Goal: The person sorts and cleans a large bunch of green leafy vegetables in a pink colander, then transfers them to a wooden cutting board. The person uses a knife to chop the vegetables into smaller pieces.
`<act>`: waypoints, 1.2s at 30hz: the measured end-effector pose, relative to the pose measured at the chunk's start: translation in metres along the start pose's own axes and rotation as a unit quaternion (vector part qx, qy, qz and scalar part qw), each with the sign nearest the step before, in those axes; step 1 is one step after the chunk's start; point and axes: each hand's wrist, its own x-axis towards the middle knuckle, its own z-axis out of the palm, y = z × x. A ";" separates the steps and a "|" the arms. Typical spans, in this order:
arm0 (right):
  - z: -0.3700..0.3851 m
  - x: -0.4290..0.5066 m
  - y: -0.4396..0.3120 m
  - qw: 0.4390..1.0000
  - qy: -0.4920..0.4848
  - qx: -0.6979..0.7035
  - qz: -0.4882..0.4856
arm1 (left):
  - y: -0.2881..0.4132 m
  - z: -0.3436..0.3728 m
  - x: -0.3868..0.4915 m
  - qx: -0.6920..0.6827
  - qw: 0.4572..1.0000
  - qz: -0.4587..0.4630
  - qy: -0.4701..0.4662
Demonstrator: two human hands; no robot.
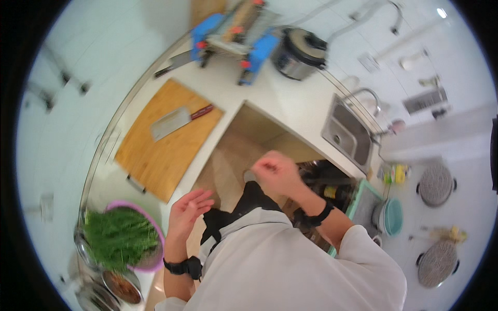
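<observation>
My left hand [190, 210] is held out with its fingers spread a little and nothing in it. It is nearest the lower corner of a wooden cutting board [155, 167] and the pink-rimmed basket [160, 248] heaped with leafy greens [120, 239]. In front of my body, my right hand [277, 171] is blurred and curled into a loose fist above the floor. No object shows in it. A cleaver [171, 123] with a dark red handle lies flat on the board, out of touch of both hands.
A second knife [175, 64] lies behind the board, beside a blue-sided rack [233, 42]. An electric pressure cooker [300, 54] stands on the white counter [272, 93], left of a steel sink [348, 132]. Metal bowls [122, 285] stand below the basket. Green bins [391, 217] are at right.
</observation>
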 end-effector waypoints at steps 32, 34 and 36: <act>-0.460 -0.093 0.593 0.798 0.273 0.196 0.501 | -0.049 0.200 0.138 -0.059 0.992 -0.051 0.100; -0.472 -0.097 0.619 0.889 0.105 -0.025 0.445 | -0.052 0.193 0.123 -0.047 0.991 -0.024 0.123; -0.490 -0.096 0.617 0.902 -0.054 -0.260 0.341 | -0.054 0.182 0.103 -0.064 0.981 -0.018 0.183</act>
